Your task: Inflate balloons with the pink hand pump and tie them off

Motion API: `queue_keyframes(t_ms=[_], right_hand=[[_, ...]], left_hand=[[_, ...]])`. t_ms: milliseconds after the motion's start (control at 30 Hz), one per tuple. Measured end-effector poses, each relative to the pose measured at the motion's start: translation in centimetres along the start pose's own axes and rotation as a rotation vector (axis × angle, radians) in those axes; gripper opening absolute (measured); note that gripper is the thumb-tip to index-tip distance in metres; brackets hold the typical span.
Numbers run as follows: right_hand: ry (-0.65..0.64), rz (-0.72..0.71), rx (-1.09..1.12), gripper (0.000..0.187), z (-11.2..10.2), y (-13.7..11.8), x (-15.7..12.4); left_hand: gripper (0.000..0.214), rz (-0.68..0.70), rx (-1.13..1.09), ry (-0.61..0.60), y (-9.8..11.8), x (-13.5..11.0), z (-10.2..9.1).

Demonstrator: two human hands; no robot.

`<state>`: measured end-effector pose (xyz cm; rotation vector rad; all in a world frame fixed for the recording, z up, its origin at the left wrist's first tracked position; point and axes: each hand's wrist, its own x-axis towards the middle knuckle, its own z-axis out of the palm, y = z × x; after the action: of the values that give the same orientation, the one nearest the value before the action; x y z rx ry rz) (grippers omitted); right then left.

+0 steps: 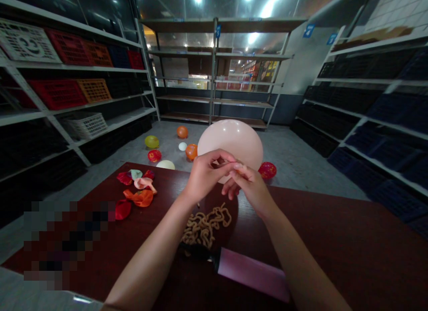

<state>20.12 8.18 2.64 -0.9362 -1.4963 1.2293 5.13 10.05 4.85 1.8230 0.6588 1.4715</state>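
Observation:
A large inflated pale pink balloon [230,141] stands over the far edge of the dark red table [310,230]. At its near side my left hand [210,170] and my right hand [249,179] meet, fingertips pinched together at the balloon's neck. The neck itself is mostly hidden by the fingers. Below the hands lies a heap of tan string [205,226]. Closer to me is a hand pump [250,273] with a pink barrel and black end, partly behind my right forearm.
Deflated balloons [138,197] in red, orange, pink and pale green lie on the table's left side. Inflated balloons, among them a yellow one [152,142] and a red one [267,170], rest on the floor beyond. Shelves with crates [58,94] line the walls.

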Motion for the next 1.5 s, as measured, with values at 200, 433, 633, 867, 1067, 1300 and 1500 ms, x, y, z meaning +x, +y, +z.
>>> queue_keyframes(t_ms=[200,433,633,867,1067,1300,1500], right_hand=[[-0.032,-0.003,0.105,0.032,-0.5,-0.7,-0.6],[-0.107,-0.039,0.139,0.027,-1.1,-0.9,-1.0],[0.014,-0.063,0.140,0.026,-0.8,-0.8,-0.7],[-0.044,-0.009,0.181,0.042,-1.0,-0.9,-0.9],[-0.228,-0.028,0.400,0.066,-1.3,-2.3,-1.7],[-0.042,-0.118,0.401,0.031,-1.5,-1.7,-1.4],[-0.011,-0.078,0.354,0.042,-1.3,-2.0,-1.5]], left_hand=[[0.038,0.005,-0.046,-0.184,0.4,0.3,-1.2],[0.043,-0.032,-0.144,-0.280,1.0,0.3,-1.6],[0.021,0.183,0.083,-0.171,0.8,0.1,-0.2],[0.014,0.342,0.193,0.057,0.3,-0.7,1.0],[0.013,0.471,0.287,0.008,0.9,-0.7,0.2],[0.015,0.517,0.348,-0.117,0.9,-0.3,-0.1],[0.016,0.513,0.342,-0.176,1.3,-0.2,-1.1]])
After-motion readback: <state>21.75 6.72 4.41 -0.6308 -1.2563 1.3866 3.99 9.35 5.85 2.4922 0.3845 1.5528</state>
